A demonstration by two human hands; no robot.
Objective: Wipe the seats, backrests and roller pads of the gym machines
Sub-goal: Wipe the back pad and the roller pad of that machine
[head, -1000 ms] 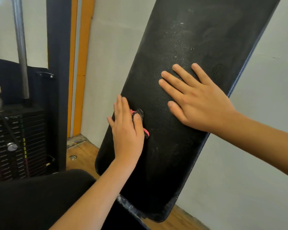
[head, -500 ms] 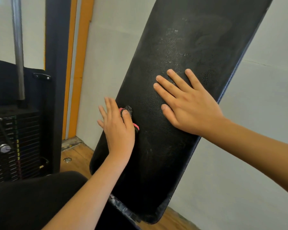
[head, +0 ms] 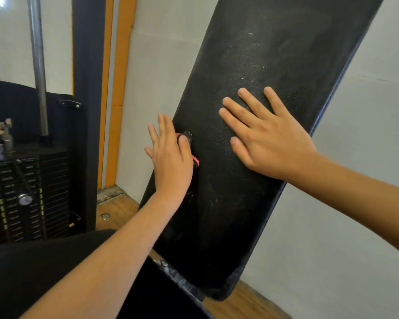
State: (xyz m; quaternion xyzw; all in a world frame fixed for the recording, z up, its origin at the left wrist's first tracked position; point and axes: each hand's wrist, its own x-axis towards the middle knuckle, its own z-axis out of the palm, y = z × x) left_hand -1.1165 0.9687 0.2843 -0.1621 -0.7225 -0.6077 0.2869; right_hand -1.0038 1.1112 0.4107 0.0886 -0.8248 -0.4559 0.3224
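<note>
Where the backrest (head: 228, 215) stands: it is a long black pad filling the middle of the view, tilted so its top leans to the upper right. Its rounded lower end is just above the wooden floor (head: 120, 208).
Backrest surface: grained black vinyl, with pale dusty smears near the top and the lower end.
Left hand (head: 171, 162): it lies at the pad's left edge, palm down and released. Its straight fingers reach past the edge, and the thumb lies along the pad.
Black-and-pink item (head: 188, 135): a small piece pressed between the left palm and the backrest. Its black end shows at the thumb tip, and a pink edge shows beside the thumb's base. I cannot tell what it is.
Right hand (head: 270, 143): flat on the middle of the pad, fingers spread and straight, grasping nothing.
Gap between the hands: bare vinyl, and the two hands do not touch.
Weight stack (head: 7, 192): at the far left, dark plates with a selector pin (head: 25, 200) in them and a metal rod (head: 38, 65) rising above.
Behind the pad: a pale wall (head: 355, 203), with orange vertical strips (head: 121, 88) to the left.
Lower left: a black surface (head: 32, 272) under the left forearm. I cannot tell whether it is a seat or clothing.
</note>
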